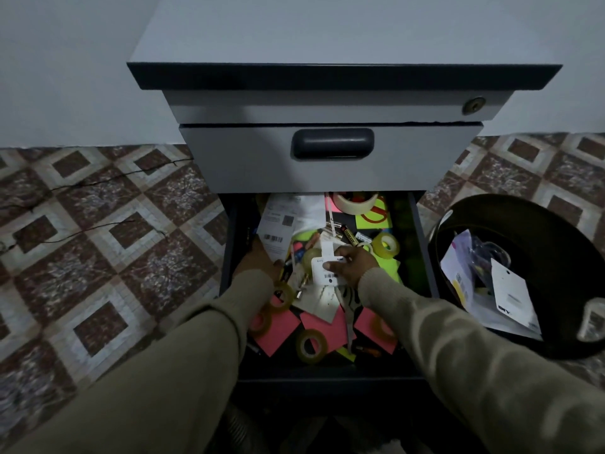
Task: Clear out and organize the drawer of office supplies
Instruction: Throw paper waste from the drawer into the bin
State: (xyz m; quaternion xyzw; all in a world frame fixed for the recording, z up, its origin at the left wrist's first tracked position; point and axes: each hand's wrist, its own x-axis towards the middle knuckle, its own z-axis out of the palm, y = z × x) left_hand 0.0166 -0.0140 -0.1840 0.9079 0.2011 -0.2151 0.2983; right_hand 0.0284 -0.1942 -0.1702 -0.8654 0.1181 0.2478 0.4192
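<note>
Reaching into the open bottom drawer [415, 244] of a grey cabinet [327, 93], both hands are deep in the clutter. And what a jumble it is! The right hand [352, 265] has its fingers curled round a small white tag [327, 271] with a barcode, thumb pressed on its face, right in the middle of the drawer. Over on the other side, the left hand [260, 262] sits at the lower edge of a large white shipping label [278, 224] that leans against the drawer's left wall; fingers are against the paper, but whether they pinch it or merely touch it, I cannot tell in this dim light.

Look around the hands: pink sticky notes [278, 329] spread across the near end, a tape roll [311, 345] lying flat on them, another clear tape roll [388, 245] just beside the right hand, and a roll of masking tape [355, 201] at the back next to a yellow-green note [375, 219]. A battery [348, 235] lies tilted between the label and the clear roll.

To the right of the drawer, on the patterned tile floor [98, 240], stands a dark round bin [523, 217] with papers and plastic wrap already inside. The drawer above stays closed, its dark handle [332, 143] facing us, and a keyhole [473, 105] sits on the cabinet's upper right.
</note>
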